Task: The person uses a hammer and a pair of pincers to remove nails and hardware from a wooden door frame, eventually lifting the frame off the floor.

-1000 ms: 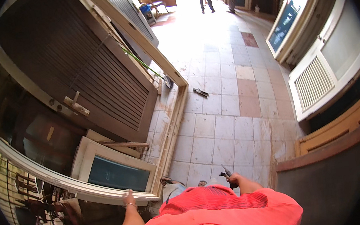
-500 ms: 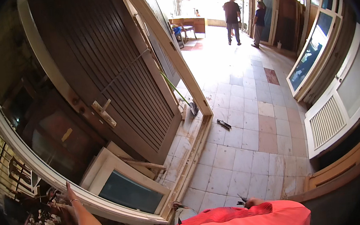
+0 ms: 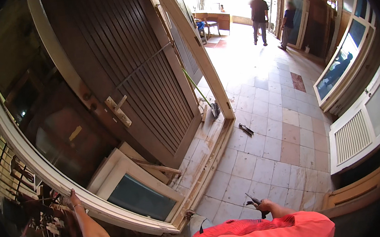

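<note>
A long cream-white wooden frame (image 3: 48, 176) stands at my left, its near bar running down to a corner by my foot. My left hand (image 3: 75, 205) grips that bar, thumb on its upper face and fingers going over the outer side, partly hidden. My right hand (image 3: 269, 206) is low in front of me, closed round a dark drill-like tool (image 3: 256, 200) with a thin pointed bit aimed up and left. Inside the frame lean a brown slatted door (image 3: 128, 78) with a metal handle plate (image 3: 118, 111), and a small white-framed glass panel (image 3: 140, 197).
Pliers-like dark tool (image 3: 246, 130) lies on the tiled floor (image 3: 265, 157). A broom (image 3: 215, 109) rests behind the frame. White windows (image 3: 343, 60) and a louvred panel (image 3: 352, 136) line the right wall. Two people (image 3: 260, 15) stand far off. Clutter (image 3: 50, 221) fills the lower left.
The view has shifted, so the scene sits slightly further right. My right hand has come up and forward, bringing the drill-like tool into clearer sight. My left hand stays on the frame.
</note>
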Demonstrator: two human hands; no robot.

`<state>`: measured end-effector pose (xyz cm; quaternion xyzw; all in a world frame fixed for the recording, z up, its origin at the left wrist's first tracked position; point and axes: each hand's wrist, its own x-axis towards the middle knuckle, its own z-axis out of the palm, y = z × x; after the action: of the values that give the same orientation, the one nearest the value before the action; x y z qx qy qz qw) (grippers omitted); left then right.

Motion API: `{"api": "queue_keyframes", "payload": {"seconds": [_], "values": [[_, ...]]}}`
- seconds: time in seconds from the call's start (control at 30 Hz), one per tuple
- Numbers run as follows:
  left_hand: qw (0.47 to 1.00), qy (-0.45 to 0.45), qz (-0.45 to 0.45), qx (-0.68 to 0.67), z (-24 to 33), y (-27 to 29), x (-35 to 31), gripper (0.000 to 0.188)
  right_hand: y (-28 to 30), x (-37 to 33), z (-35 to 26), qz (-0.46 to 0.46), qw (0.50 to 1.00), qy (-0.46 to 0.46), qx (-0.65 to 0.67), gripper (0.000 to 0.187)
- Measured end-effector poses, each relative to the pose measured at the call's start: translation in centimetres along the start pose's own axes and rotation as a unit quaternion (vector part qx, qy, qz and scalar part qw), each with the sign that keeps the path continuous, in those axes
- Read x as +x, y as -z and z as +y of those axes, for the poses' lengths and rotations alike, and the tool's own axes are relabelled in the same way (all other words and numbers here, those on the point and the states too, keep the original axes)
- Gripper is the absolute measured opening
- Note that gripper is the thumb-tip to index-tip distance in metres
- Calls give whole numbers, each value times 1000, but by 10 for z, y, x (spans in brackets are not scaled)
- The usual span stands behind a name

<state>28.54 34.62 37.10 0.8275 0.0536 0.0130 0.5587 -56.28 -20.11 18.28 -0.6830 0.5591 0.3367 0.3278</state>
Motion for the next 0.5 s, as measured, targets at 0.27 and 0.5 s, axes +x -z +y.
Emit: {"api": "queue_keyframes", "payload": {"seconds": [0.27, 0.5], "values": [[982, -7, 161, 102, 12, -4, -30, 68, 6, 8, 15, -30, 998, -26, 43, 57], [946, 113, 184, 243, 52, 2, -99, 80, -48, 56, 88, -59, 997, -29, -48, 58]]}}
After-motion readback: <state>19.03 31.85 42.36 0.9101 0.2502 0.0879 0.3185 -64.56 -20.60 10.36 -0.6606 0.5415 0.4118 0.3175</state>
